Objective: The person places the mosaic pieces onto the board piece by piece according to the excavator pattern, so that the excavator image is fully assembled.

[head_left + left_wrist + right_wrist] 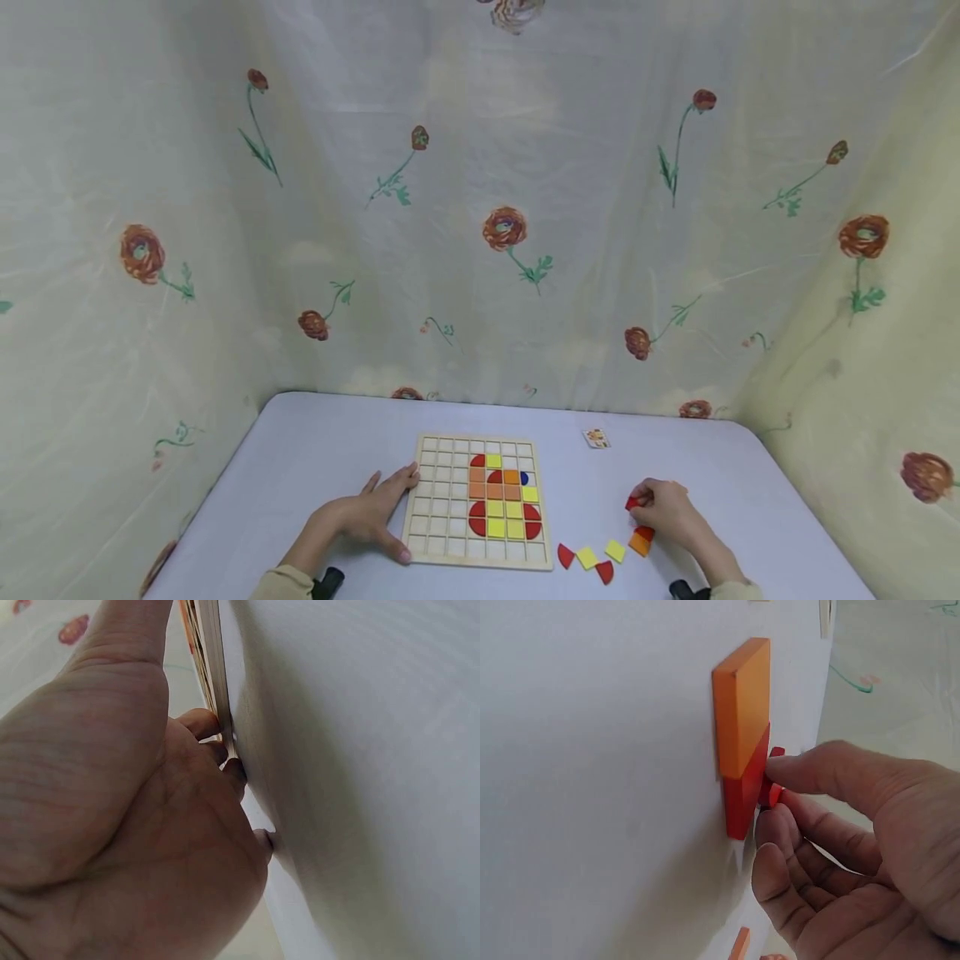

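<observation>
A wooden grid board [480, 564] lies on the table, with red quarter-circles, yellow and orange squares and a small blue piece in some of its cells. My left hand [371, 512] rests at the board's left side, fingers and thumb spread along the edge. To the right of the board, my right hand [669, 510] pinches a small red piece [631, 503] between thumb and fingers; its full shape is hidden. Just by that hand, an orange square [751, 705] touches another red piece [742, 802] on the table.
Between the board and my right hand lie loose pieces: a red quarter-circle [566, 556], a yellow square [587, 557], a second red quarter-circle [604, 572] and another yellow square [615, 550]. A small printed card [597, 438] lies farther back. Flowered curtain [450, 292] surrounds the table.
</observation>
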Demonstrator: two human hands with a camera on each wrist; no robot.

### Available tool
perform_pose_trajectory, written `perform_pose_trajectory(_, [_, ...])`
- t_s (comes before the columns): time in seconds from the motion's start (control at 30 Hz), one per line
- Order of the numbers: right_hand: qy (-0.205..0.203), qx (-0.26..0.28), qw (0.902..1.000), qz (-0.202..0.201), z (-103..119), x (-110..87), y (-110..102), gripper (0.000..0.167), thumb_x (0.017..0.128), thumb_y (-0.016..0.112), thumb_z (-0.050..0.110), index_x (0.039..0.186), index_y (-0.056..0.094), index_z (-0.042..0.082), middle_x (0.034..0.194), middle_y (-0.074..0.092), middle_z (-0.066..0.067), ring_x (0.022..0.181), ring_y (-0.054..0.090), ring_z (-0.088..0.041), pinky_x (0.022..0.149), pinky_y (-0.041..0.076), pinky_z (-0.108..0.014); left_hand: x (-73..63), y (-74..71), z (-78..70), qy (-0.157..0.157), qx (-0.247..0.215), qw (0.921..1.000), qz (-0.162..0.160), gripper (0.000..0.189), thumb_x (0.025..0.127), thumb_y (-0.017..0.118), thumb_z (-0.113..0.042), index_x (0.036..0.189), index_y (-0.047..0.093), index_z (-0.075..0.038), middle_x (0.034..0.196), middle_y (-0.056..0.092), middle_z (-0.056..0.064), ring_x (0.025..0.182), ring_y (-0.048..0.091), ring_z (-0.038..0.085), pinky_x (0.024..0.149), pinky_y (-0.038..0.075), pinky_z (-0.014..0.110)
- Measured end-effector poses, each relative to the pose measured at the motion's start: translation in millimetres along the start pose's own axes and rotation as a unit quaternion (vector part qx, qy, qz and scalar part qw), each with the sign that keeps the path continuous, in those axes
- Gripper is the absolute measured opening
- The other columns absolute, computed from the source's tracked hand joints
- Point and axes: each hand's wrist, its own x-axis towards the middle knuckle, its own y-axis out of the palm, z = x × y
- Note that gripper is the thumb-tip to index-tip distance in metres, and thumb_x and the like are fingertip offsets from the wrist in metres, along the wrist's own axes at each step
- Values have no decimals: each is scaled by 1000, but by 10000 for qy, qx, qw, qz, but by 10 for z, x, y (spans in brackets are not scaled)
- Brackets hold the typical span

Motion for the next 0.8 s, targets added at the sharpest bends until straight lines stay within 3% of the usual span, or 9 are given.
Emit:
perform_pose_trajectory(0.13, [82, 54, 9999, 35, 113, 57, 65, 22, 78, 73, 8, 97, 64, 2, 80, 60, -3, 66, 53, -14, 56, 49, -24, 6, 6, 14, 29, -10, 10000, -13, 121, 60, 83, -58, 152, 22, -8, 163, 7, 14, 150, 8, 33, 120, -3, 59])
perform_pose_trajectory(0.4, [-641, 480, 9968, 65, 704, 239, 267, 20, 79, 75, 6, 96, 66, 6, 83, 63, -1, 75, 54, -15, 65, 50, -25, 1, 3, 2, -1, 17, 10000, -24, 120, 61, 84, -57, 152, 22, -9, 163, 7, 13, 150, 8, 32, 121, -3, 58])
perform_pose_trajectory(0.6, [-1037, 740, 9913, 341, 1128, 455, 530, 18, 80, 73, 6, 95, 65, 8, 84, 62, -1, 75, 53, -14, 64, 49, -24, -9, -1, -8, 56, 10, 10000, 9, 118, 63, 83, -56, 152, 22, -8, 163, 7, 14, 150, 7, 32, 121, -3, 58])
perform_pose_trajectory(0.8, [-1271, 710, 9863, 774, 1362, 619, 737, 16, 83, 73, 10, 96, 64, 7, 85, 62, -2, 77, 54, -15, 68, 50, -25, -19, -13, -31, 57, -19, 10000, 26, 118, 63, 84, -55, 152, 22, -7, 163, 7, 15, 150, 7, 33, 120, -3, 59])
